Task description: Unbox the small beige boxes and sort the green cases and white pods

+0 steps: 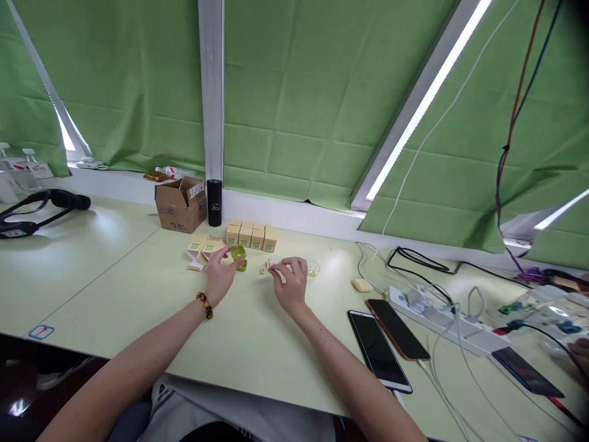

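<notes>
In front of the row of small cardboard boxes (251,237), the left hand (221,274)'s grip pinches a green flip-lid case (238,252), apparently propping its lid open, while near the row's right end the right hand (291,283) pinches a tiny item (270,264) too small to identify.

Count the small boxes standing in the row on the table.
4, side by side beyond the open green case: leftmost box, second box, third box and rightmost box. More could be hidden behind.
</notes>
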